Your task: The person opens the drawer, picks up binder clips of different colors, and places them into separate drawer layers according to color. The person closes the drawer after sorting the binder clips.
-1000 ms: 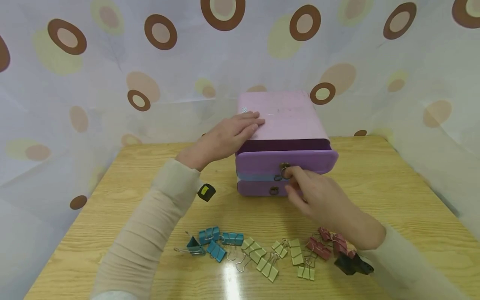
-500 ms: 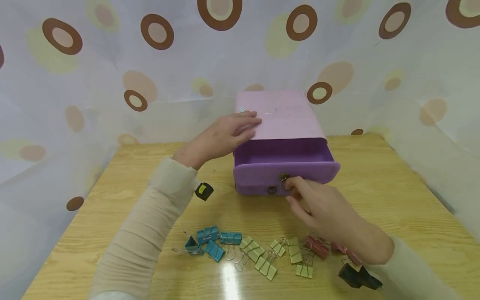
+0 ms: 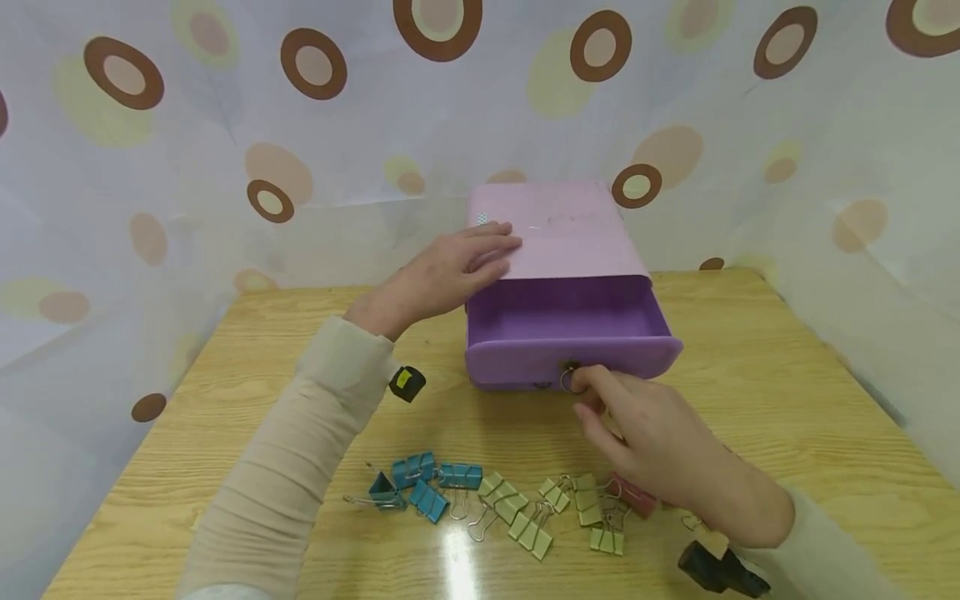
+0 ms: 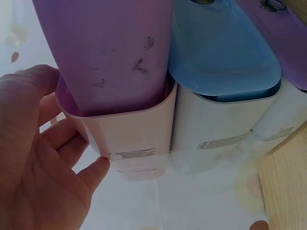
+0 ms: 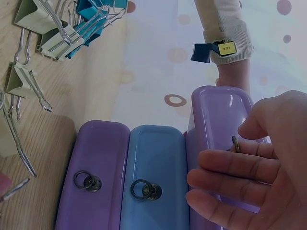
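Note:
A small chest of drawers [image 3: 558,229] with a pale pink top stands on the table. Its top purple drawer [image 3: 502,362] is pulled well out, and I see bare purple inside. My right hand [image 3: 656,429] pinches the ring pull [image 5: 235,144] of this drawer between thumb and index finger; the other fingers extend loosely. My left hand [image 3: 453,265] rests on the left part of the chest's top, fingers lying over it. In the right wrist view, the blue drawer [image 5: 156,165] and the bottom purple drawer [image 5: 101,155] below it are closed.
Binder clips lie along the table's front: several blue clips [image 3: 461,476], several pale yellow clips [image 3: 502,497] and a red clip [image 3: 636,495], partly behind my right hand. A spotted cloth [image 3: 360,167] hangs behind the wooden table [image 3: 300,350].
The top drawer has slid out toward me, from a narrow gap to wide, as my right hand drew its ring nearer. My left hand has stayed on the chest's top.

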{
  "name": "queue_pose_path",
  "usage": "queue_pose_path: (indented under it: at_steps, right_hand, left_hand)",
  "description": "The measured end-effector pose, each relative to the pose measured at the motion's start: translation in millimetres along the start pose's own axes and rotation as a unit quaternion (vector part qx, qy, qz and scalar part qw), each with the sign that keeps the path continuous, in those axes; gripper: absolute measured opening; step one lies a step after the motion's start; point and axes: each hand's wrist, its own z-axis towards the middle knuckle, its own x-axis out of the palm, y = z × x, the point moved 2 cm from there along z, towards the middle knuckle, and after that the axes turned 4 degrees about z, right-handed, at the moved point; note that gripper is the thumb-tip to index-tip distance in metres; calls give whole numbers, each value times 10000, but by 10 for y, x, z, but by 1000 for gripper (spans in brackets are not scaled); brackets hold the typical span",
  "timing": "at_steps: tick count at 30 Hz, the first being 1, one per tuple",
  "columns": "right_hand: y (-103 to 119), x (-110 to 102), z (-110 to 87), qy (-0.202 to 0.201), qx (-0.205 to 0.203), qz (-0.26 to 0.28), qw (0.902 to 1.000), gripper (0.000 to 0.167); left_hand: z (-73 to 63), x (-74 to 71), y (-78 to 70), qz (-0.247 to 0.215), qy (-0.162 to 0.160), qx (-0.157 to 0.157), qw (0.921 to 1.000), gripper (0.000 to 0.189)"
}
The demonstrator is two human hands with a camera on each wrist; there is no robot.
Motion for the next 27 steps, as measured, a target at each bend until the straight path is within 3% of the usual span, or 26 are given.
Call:
queue_pose_path:
  at_steps: [14,27]
  right_hand:
    - [76,-28,-22,1,79,106,9999,18]
    - [38,-33,-96,110,52,323,9994,26]
  left_hand:
    - [-9,2,8,26,-21,54,10000,46]
    - [-9,17,6,-1,-31,28,10000,46]
